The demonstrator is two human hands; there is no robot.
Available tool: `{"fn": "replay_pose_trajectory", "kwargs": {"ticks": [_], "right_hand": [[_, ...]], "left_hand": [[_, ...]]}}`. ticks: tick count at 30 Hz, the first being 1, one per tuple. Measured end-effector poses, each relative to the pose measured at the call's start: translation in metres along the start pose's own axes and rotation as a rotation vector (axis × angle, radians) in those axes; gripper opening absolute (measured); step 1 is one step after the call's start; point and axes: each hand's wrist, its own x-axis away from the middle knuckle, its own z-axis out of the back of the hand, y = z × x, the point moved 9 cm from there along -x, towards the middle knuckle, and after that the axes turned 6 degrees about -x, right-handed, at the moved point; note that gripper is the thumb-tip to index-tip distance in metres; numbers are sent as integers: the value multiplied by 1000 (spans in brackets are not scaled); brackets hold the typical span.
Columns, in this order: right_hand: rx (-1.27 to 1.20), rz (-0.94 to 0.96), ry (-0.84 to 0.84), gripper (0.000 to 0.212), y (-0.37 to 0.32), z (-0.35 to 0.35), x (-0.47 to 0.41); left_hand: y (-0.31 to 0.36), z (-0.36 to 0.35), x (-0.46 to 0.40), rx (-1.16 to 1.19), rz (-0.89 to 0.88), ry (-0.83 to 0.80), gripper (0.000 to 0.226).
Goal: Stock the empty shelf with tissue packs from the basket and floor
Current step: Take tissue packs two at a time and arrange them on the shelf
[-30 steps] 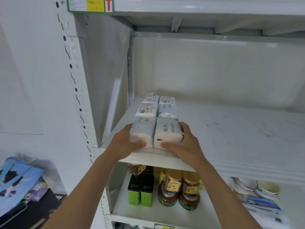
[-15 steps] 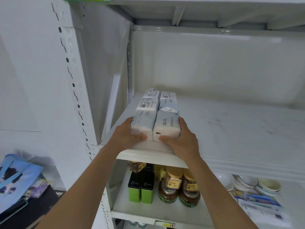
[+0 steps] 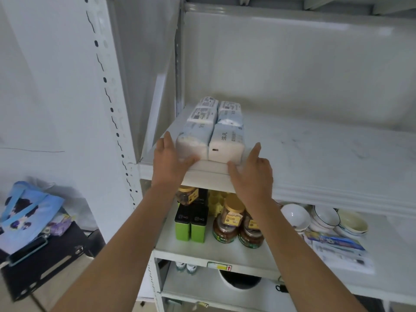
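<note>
A white metal shelving unit is filling our view, its perforated upright (image 3: 112,104) standing at the left against a pale wall; we are looking at the white shelf (image 3: 315,158) at chest height, where the tissue packs (image 3: 213,129) are sitting in two rows at its left front corner, running back toward the rear panel; our left hand (image 3: 172,161) is lying flat-fingered against the left side and front of the nearest pack, the thumb touching its lower face; our right hand (image 3: 252,174) is hovering with fingers straight just beside the right front pack, gripping nothing, and we cannot tell whether the fingertips are touching it; on the shelf below, two green tins (image 3: 191,226) are standing beside jars with gold lids (image 3: 234,224), with stacked bowls (image 3: 326,219) further right; down at the left a blue patterned bag (image 3: 24,210) is resting on a black crate (image 3: 45,262).
</note>
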Motion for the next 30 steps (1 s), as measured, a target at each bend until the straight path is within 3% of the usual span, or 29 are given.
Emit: {"fn": "replay_pose_trajectory", "kwargs": {"ticks": [3, 6, 9, 12, 15, 18, 22, 25, 27, 30], "right_hand": [[151, 146, 75, 73, 4, -3, 42], [231, 264, 82, 78, 29, -22, 96], [182, 165, -183, 79, 91, -74, 165], [337, 43, -638, 76, 167, -135, 242], [432, -70, -925, 60, 225, -163, 295], [361, -187, -1049, 44, 256, -179, 326], [277, -321, -1200, 40, 285, -206, 369], [227, -410, -1302, 34, 306, -227, 402], [224, -434, -1337, 18, 322, -243, 424], [194, -463, -1413, 31, 345, -272, 461]], "left_hand": [[-12, 2, 29, 78, -38, 141, 87], [-18, 1, 74, 154, -203, 292, 59], [-43, -21, 126, 175, -275, 280, 52], [-90, -75, 182, 26, -202, 31, 48], [-147, -131, 245, -71, -26, -301, 52], [-201, -172, 311, -141, 185, -601, 61], [-253, -215, 391, -225, 386, -904, 66], [-274, -241, 437, -243, 481, -1000, 67], [-287, -260, 467, -251, 532, -1040, 66], [-308, -291, 506, -237, 599, -1072, 65]]}}
